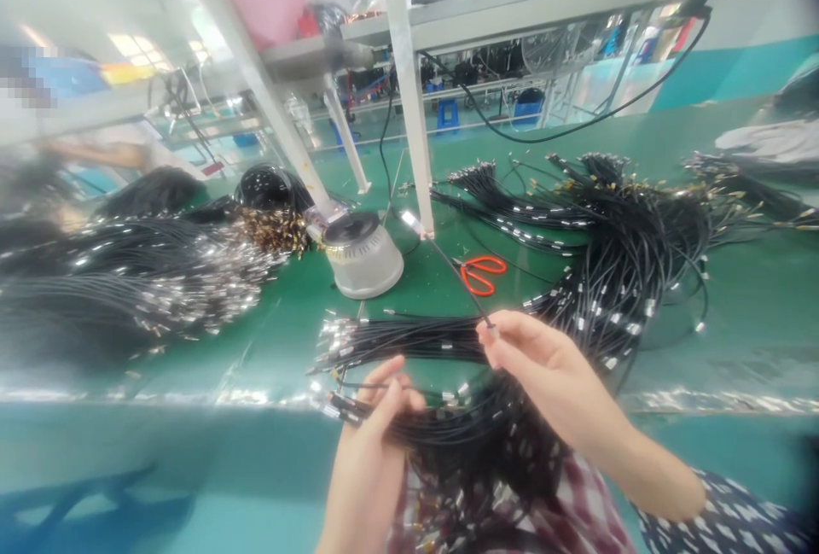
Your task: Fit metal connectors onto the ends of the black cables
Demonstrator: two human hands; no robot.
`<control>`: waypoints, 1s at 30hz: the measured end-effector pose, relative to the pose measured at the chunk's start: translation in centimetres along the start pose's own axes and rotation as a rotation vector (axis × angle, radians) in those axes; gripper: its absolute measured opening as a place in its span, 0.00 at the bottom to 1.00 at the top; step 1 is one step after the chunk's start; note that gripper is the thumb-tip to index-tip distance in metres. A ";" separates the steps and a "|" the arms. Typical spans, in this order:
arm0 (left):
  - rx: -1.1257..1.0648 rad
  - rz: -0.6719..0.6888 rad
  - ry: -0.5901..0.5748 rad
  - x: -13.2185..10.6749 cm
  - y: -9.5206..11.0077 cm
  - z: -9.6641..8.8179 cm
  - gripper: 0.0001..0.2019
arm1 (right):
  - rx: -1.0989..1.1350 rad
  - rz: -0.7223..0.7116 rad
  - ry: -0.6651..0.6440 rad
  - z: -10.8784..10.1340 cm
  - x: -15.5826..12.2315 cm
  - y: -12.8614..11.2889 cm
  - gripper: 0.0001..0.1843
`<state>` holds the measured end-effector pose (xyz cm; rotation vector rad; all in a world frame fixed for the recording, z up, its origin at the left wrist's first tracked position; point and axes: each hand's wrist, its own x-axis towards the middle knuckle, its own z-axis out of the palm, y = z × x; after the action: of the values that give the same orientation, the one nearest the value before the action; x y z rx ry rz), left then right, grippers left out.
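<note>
My left hand [377,413] is closed around a bundle of thin black cables [461,424], with their shiny metal ends sticking out past the fingers. The bundle hangs down over my lap. Between thumb and fingertips, my right hand [543,370] pinches a single black cable [457,277]. That cable slants up and left, its bright tip close to a white table post. Just beyond both hands, another row of black cables [409,336] lies on the green table. A pair of red-handled scissors [483,285] rests past the right hand.
A light grey round device [368,264] with a dark top stands beside white posts [413,102]. Large cable heaps lie at right [620,255] and left [159,281]. Behind the left heap, a blurred person's arm [102,153] shows. A black cord [512,137] droops from the overhead shelf.
</note>
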<state>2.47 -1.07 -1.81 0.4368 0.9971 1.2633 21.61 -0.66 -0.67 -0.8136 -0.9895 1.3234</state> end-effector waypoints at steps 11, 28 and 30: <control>0.117 0.071 -0.284 -1.1 0.7 0.1 0.05 | -0.074 0.048 -0.147 0.9 0.2 -0.2 0.04; 0.081 0.092 -0.071 -2.9 -0.4 0.3 0.06 | -0.545 -0.108 -0.200 2.4 0.1 2.3 0.06; 0.108 0.199 -0.127 -3.5 -1.3 0.2 0.14 | -0.589 -0.065 -0.200 2.6 0.1 2.4 0.07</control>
<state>3.45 -4.67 -1.38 0.7059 0.9340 1.3450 18.30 -0.51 -1.85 -1.0880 -1.5906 1.0774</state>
